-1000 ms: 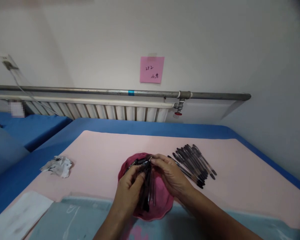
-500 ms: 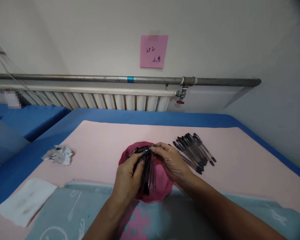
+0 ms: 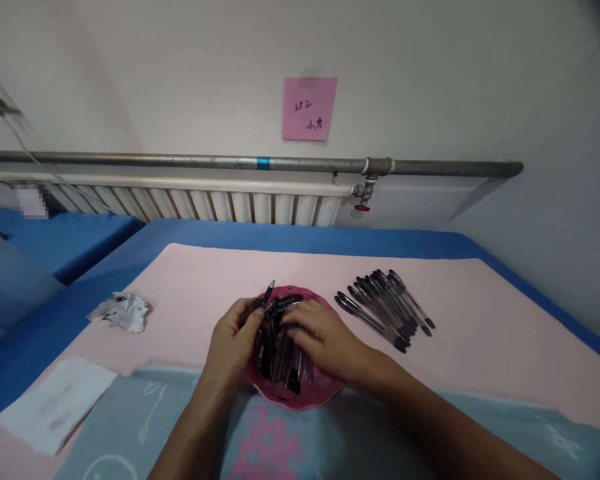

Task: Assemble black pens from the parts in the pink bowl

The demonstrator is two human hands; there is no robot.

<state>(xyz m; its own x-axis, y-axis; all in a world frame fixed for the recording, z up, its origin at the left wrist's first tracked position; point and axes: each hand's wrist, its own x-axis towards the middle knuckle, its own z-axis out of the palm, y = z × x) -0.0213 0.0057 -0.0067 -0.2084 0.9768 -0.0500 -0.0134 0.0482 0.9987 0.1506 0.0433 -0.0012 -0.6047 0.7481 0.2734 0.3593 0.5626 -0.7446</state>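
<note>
Left hand [image 3: 234, 339]: pinches tilted pen [image 3: 269, 293], apparently to clear loose pens [image 3: 281, 365] in pink basket [image 3: 324, 393]. Right hand [image 3: 325, 341]: blurred over them, grip unclear. Pen row [image 3: 384, 305]: on tabletop [image 3: 205, 287] beside basket, presumably for separation.

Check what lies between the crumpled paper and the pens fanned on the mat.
In the head view: the pink basket of pens, with the left hand holding a black pen at its left side and the right hand over it.

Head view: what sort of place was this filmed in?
Probably an indoor workroom: a radiator runs along the wall, a handwritten pink note hangs above it, and pens lie on a pink mat.
</note>
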